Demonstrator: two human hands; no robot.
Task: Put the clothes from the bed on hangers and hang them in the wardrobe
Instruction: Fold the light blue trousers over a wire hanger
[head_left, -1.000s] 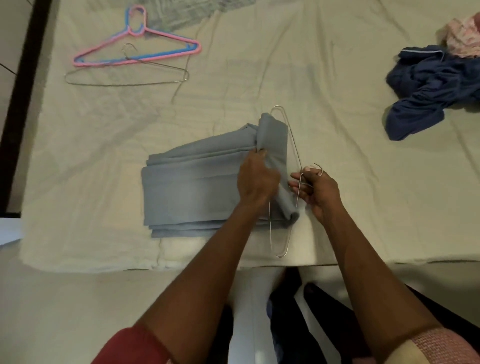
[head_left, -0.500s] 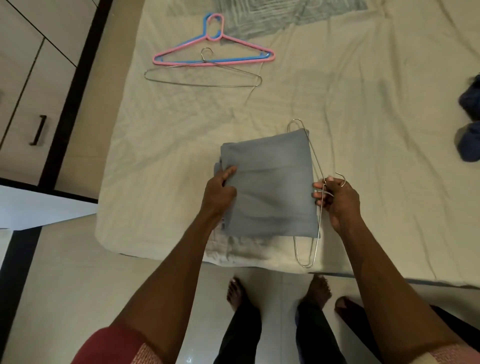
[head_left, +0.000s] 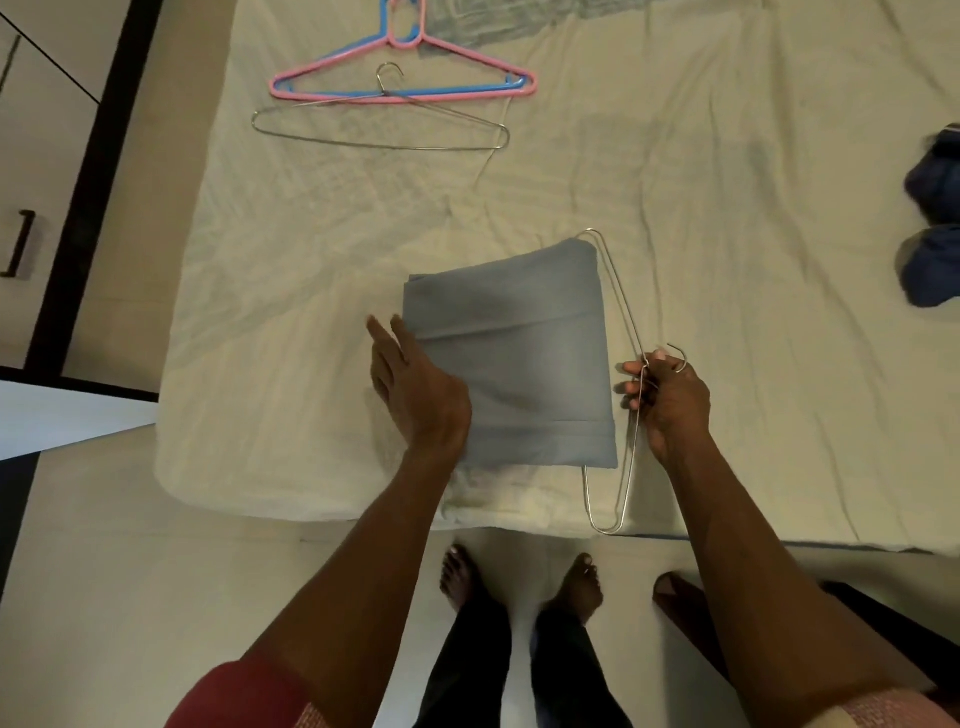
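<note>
On the bed, grey folded cloth under flat left hand, wire hanger in right hand's grip

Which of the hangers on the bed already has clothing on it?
The wire hanger gripped by the right hand, carrying the folded grey cloth. The pink-and-blue hanger and other wire hanger lie bare.

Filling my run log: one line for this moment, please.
left hand flat on folded grey cloth | right hand grips wire hanger | on bed
</note>
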